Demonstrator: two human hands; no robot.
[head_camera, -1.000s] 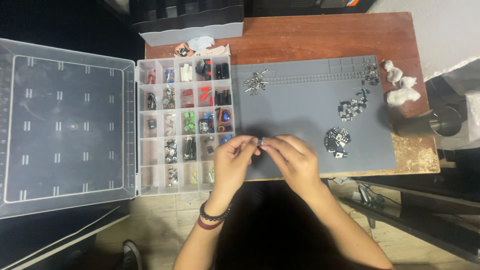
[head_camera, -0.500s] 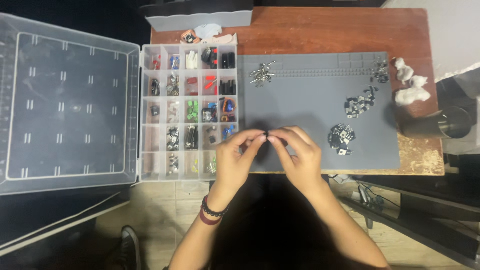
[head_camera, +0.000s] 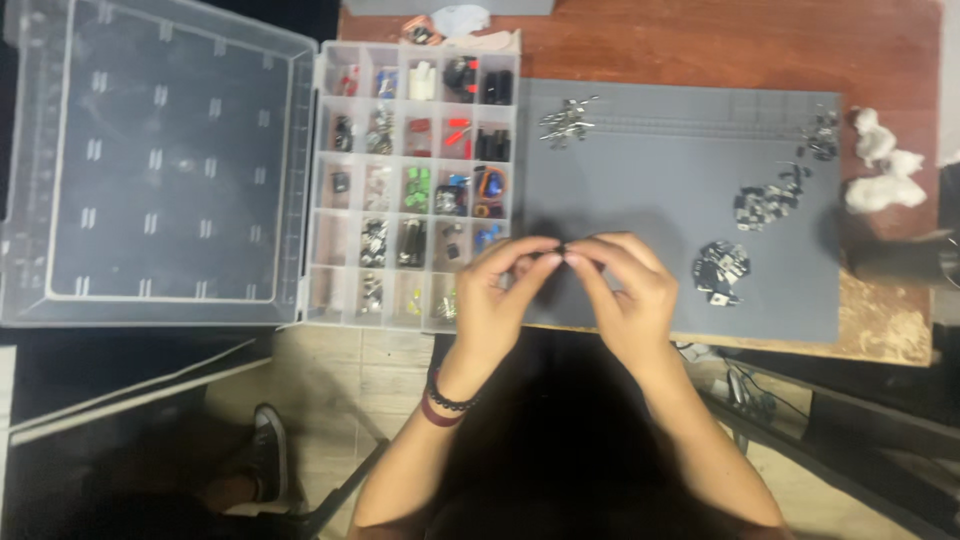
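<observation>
Head view: left hand (head_camera: 495, 300) and right hand (head_camera: 630, 295) meet over the grey mat (head_camera: 680, 200), each with a narrow fingertip grip on one small dark part (head_camera: 560, 250), beside the parts box (head_camera: 415, 185). Its long axis is too small to tell.
</observation>
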